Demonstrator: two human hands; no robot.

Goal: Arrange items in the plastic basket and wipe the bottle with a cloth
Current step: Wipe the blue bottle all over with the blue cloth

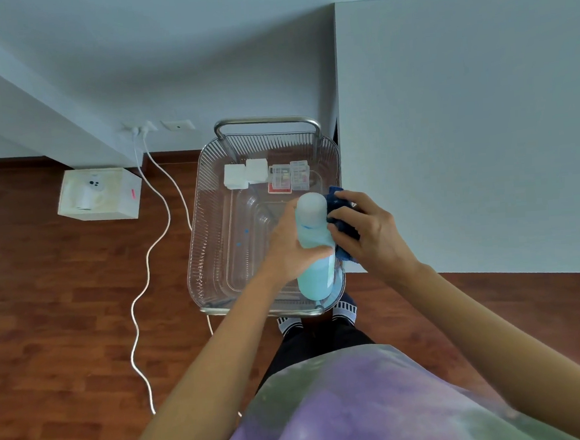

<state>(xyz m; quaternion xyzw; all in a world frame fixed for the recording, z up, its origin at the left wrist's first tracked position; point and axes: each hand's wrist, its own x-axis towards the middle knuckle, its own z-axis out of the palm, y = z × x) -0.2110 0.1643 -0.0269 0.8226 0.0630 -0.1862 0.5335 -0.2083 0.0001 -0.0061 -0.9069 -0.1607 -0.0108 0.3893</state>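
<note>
A light blue bottle (314,273) with a frosted white cap is held upright over the near right part of the clear plastic basket (200,226). My left hand (288,244) grips the bottle around its middle. My right hand (371,228) presses a dark blue cloth (340,204) against the bottle's right side, just below the cap. At the basket's far end lie two white square pads (246,174) and small clear plastic boxes (290,176) with a red item beneath them.
The basket has a metal handle (266,121) at its far side and stands on a wooden floor. A white box (98,193) sits to the left. White cables (147,264) trail from wall sockets. A pale wall block (464,132) rises on the right.
</note>
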